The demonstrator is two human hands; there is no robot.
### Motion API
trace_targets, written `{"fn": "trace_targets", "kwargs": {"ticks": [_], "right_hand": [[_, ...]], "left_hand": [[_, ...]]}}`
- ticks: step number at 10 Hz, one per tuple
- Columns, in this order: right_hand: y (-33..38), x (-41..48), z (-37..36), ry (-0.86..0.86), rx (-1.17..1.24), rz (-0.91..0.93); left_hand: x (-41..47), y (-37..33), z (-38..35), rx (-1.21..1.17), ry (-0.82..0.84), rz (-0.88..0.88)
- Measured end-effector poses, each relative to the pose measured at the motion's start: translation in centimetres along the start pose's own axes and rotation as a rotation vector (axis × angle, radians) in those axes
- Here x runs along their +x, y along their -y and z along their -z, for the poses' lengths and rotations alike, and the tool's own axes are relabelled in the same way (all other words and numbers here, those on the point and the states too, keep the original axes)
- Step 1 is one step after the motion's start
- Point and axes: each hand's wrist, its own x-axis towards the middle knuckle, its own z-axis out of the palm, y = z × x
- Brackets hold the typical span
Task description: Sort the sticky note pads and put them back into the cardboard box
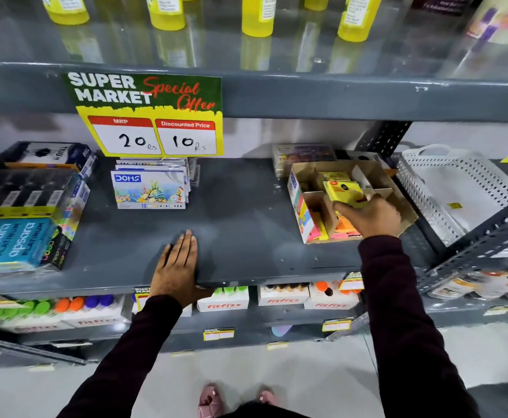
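Observation:
A brown cardboard box (pixel 405 206) with inner dividers sits on the grey shelf at the right. My right hand (pixel 370 217) is over the box, shut on a yellow sticky note pad (pixel 343 191) held above its middle compartments. Another yellow pad (pixel 334 176) lies in a rear compartment. Pink, yellow and orange pads (pixel 334 233) fill the front compartments. My left hand (pixel 176 268) rests flat on the shelf's front edge, fingers together, holding nothing.
A stack of DOMS boxes (pixel 150 188) stands mid-shelf under a hanging price sign (pixel 150 116). Blue apsara packs (pixel 14 241) lie at the left. A white perforated tray (pixel 455 194) sits right of the box. Yellow bottles (pixel 257 13) line the shelf above.

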Motion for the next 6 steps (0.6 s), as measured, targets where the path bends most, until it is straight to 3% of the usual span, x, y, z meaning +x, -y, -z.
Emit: {"fn": "trace_targets", "kwargs": {"ticks": [2,4,6], "right_hand": [[-2.1,2.0,-2.4,0.211,0.013,-0.068],[-2.0,0.8,-4.3,0.211,-0.084,-0.067],[0.0,-1.1,-3.8,0.114,-0.157,0.04]], "left_hand": [[-0.1,0.1,0.0,0.005,-0.003,0.0],[-0.3,-0.1,0.2,0.012,-0.012,0.008],[0.5,0.0,0.9,-0.002,0.127,0.036]]}}
